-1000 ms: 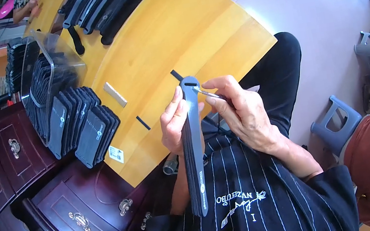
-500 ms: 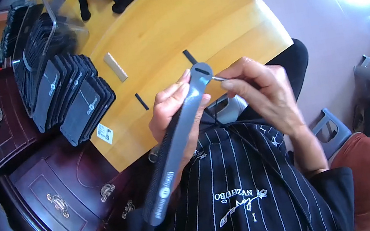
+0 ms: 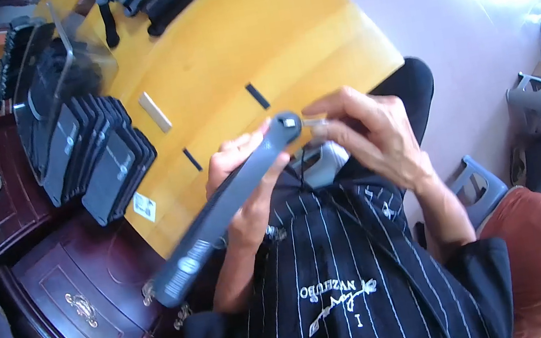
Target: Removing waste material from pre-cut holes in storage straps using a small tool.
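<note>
My left hand point(image 3: 222, 168) is closed round a long, flat dark grey strap-like piece point(image 3: 210, 215) with a rounded, slotted upper end and pale print near its lower end. It slants from upper right to lower left above my lap. A small bright spot shows in the slot. Close beside the rounded end, my right hand point(image 3: 379, 133) pinches a thin pale piece point(image 3: 313, 122), blurred and too small to name. Two short black strips point(image 3: 257, 96) lie on the table beyond, together with a beige bar point(image 3: 154, 112).
Stacked dark flat pieces point(image 3: 118, 167) and a clear stand point(image 3: 65, 42) are on the left of the yellow table point(image 3: 218, 27). More black pieces lie at its far edge. Dark wooden drawers point(image 3: 78, 301) stand at left. Grey stools point(image 3: 478, 188) and other people are at right.
The strap-like piece has tilted further, its lower end swinging left and up. A bright spot now shows in its slot. The view has shifted slightly. My right hand stays near the rounded end.
</note>
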`<move>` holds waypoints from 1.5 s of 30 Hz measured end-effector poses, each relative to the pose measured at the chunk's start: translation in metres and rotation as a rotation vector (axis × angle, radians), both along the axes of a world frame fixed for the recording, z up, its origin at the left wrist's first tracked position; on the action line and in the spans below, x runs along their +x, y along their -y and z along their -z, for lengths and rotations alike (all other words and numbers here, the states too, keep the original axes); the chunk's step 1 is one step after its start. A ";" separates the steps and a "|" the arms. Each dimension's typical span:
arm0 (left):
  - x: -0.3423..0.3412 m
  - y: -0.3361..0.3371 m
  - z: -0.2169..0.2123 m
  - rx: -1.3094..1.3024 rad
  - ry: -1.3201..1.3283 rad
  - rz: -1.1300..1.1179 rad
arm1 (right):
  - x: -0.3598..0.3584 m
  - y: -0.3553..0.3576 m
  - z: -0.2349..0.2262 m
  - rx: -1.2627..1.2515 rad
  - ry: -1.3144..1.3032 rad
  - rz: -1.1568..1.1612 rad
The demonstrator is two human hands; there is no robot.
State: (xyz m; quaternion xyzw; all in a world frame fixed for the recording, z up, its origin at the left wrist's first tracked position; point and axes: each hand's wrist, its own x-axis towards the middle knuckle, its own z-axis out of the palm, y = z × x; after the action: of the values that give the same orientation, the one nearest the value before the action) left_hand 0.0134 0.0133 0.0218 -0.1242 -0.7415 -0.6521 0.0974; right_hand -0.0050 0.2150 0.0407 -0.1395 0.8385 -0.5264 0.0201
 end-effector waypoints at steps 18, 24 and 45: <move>-0.007 -0.033 0.007 0.658 0.512 0.224 | 0.016 -0.010 -0.013 -0.191 0.125 -0.018; -0.013 -0.023 0.004 0.448 0.530 0.346 | 0.001 -0.021 -0.006 -0.088 0.034 -0.069; -0.001 -0.030 -0.009 0.387 1.004 0.450 | -0.029 -0.012 0.006 0.223 -0.340 0.142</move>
State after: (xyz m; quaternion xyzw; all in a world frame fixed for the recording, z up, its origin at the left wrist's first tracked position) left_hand 0.0129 0.0434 0.0309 0.0659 -0.5195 -0.7595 -0.3860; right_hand -0.0336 0.2270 0.0344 -0.1636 0.8907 -0.3991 -0.1435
